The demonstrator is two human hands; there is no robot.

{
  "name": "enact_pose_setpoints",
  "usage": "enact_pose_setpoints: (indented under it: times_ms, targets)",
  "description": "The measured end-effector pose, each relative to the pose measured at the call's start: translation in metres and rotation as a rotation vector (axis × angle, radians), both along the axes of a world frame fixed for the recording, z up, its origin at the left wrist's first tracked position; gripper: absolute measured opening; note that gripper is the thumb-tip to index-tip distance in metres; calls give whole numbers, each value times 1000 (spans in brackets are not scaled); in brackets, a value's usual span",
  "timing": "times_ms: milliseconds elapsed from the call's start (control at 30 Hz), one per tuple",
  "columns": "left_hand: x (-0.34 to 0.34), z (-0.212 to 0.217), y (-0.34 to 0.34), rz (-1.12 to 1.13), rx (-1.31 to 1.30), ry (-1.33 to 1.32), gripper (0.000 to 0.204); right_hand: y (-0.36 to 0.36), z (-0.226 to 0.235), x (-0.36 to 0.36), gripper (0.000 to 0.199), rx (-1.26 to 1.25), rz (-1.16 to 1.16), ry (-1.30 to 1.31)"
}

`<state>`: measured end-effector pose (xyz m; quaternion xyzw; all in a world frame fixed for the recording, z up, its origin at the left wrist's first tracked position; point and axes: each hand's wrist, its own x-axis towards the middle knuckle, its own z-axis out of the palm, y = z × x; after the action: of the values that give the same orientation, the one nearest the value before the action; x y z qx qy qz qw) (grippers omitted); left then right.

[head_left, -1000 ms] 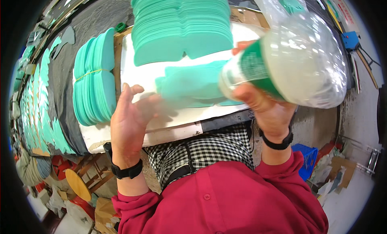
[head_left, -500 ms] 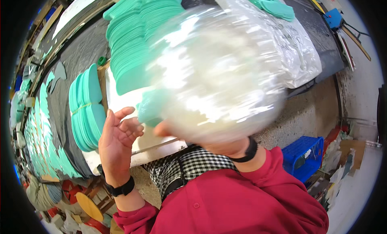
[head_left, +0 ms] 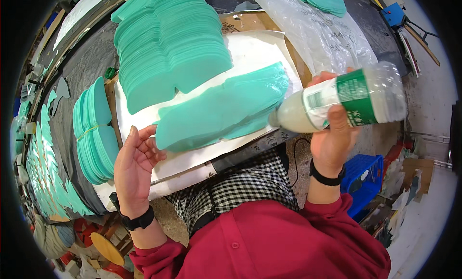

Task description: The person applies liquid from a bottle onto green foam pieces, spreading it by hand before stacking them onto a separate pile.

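Observation:
My right hand [head_left: 332,146] grips a clear plastic bottle [head_left: 315,106] with a green and white label and cloudy whitish contents. The bottle lies tilted, its neck pointing left and slightly down, by the right end of a fanned-out row of thin mint-green insole-shaped pieces [head_left: 216,106]. At the row's left end is my left hand [head_left: 139,158], palm turned up, fingers loosely bent and apart, nothing in them. Its fingertips are close to the pieces; whether they touch I cannot tell. Under the row is a white sheet [head_left: 260,43].
Behind the row stands a large stack of mint-green pieces [head_left: 168,53]. A banded bundle [head_left: 96,134] lies to the left. Plastic sheeting [head_left: 332,43] covers the far right of the table. A blue crate [head_left: 363,178] sits at lower right, and a round wooden stool [head_left: 107,247] at lower left.
The bottle, a blur over the middle before, has moved right with my right hand, and the fanned row now shows. My left hand has barely moved.

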<state>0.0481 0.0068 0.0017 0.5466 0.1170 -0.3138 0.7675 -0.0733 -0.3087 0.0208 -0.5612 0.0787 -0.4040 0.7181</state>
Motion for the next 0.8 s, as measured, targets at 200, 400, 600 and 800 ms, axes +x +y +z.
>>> enact_pose_setpoints:
  times_ms: [200, 400, 600, 800]
  targets:
    - [0, -3, 0, -12, 40, -21, 44, 7, -11, 27, 70, -324, -131, 27]
    - [-2, 3, -1, 5, 73, -32, 42, 57, -7, 26, 84, -574, 247, 241]
    - [-8, 9, -19, 127, 86, -211, 33, 95, 1, 61, 85, -298, 428, -78]
    - [21, 13, -13, -134, 143, -106, 15, 35, 18, 51, 76, -225, 138, -65]
